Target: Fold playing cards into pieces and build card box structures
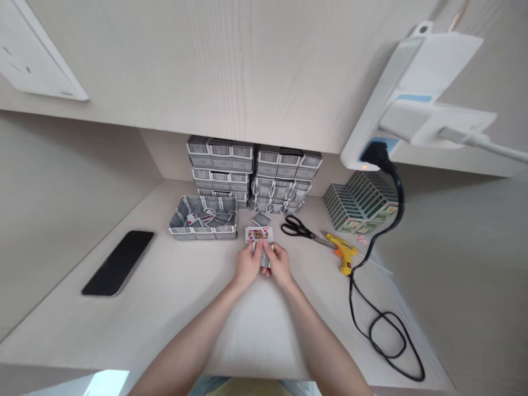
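Near the middle of the desk, my left hand (pixel 248 264) and my right hand (pixel 279 264) meet around a playing card (pixel 266 258) with a grey patterned back. Both thumbs press on it from above, side by side; fingertips show beneath. Whether it is one card or more I cannot tell. Just beyond my fingers lies a face-up court card (pixel 259 233) with red marks. A grey-backed card piece (pixel 261 219) rests behind it. To the left is an open box made of cards (pixel 203 236), with loose cards (pixel 210 217) inside.
Stacked card boxes (pixel 220 162) stand at the back. Black scissors (pixel 300 228) and a yellow glue gun (pixel 346 253) with a looping black cable (pixel 381 316) lie right. A phone (pixel 119 264) lies left. Banded stacks (pixel 358 201) sit back right, under a power strip (pixel 381 99).
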The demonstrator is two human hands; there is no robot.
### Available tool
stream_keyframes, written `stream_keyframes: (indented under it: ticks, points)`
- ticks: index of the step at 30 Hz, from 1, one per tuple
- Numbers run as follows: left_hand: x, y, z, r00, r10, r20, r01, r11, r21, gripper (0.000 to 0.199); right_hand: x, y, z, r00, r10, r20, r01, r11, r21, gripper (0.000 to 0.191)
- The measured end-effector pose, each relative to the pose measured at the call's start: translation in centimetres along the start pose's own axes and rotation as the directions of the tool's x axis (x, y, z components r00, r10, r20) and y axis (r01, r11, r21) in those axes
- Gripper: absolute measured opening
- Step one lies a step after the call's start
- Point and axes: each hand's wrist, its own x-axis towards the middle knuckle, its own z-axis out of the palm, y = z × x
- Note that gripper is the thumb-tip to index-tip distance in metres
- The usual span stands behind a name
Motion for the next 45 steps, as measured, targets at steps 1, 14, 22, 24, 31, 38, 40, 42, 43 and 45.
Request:
stream_keyframes:
  ticks: [1,14,22,24,31,38,40,42,43,45]
  points:
    - [0.1,-0.1,0.0,1.0,0.016,0.008,-0.016,1.0,-0.002,0.047,0.0,-0.1,0.0,1.0,0.018,0.023,-0.018,1.0,0.015,0.039]
    - [0.0,0.7,-0.2,0.994,0.065,-0.093,-0.025,0.925,0.38,0.042,0.4,1.7,0.7,0.885,-0.398,-0.241,0.143,0.726,-0.672,0.047]
    - [0.1,0.4,0.3,0.984,0.144,-0.106,-0.081,0.888,0.452,0.036,0.6,1.7,0.8,0.853,-0.471,-0.226,0.089,0.558,-0.825,0.053]
    - [0.2,0.3,0.4,0.98,0.156,-0.121,-0.087,0.891,0.445,0.037,0.6,1.7,0.9,0.847,-0.483,-0.222,0.098,0.552,-0.828,0.053]
    - [0.8,0.0,1.0,0.978,0.128,-0.167,-0.071,0.948,0.311,0.042,0.8,1.8,0.7,0.832,-0.494,-0.252,0.151,0.638,-0.755,0.049]
    - [1.4,0.0,1.1,0.992,0.014,-0.126,-0.028,0.993,-0.116,0.049,0.8,1.1,1.2,0.927,-0.27,-0.26,0.196,0.94,-0.278,0.043]
    - [1.4,0.3,0.9,0.998,-0.066,-0.011,0.06,0.954,-0.295,0.051,0.6,0.9,1.5,0.96,-0.16,-0.228,0.141,0.985,-0.096,0.043]
    - [1.2,0.6,0.8,0.985,-0.141,0.104,0.171,0.899,-0.403,0.052,0.4,0.7,1.5,0.973,-0.117,-0.197,0.118,0.993,-0.003,0.042]
    - [1.1,0.8,0.6,0.976,-0.166,0.142,0.211,0.878,-0.429,0.052,0.3,0.6,1.4,0.976,-0.114,-0.184,0.118,0.993,0.011,0.042]
    - [0.9,1.1,0.3,0.966,-0.193,0.174,0.252,0.856,-0.451,0.054,0.4,0.3,1.0,0.976,-0.126,-0.176,0.126,0.992,-0.008,0.042]
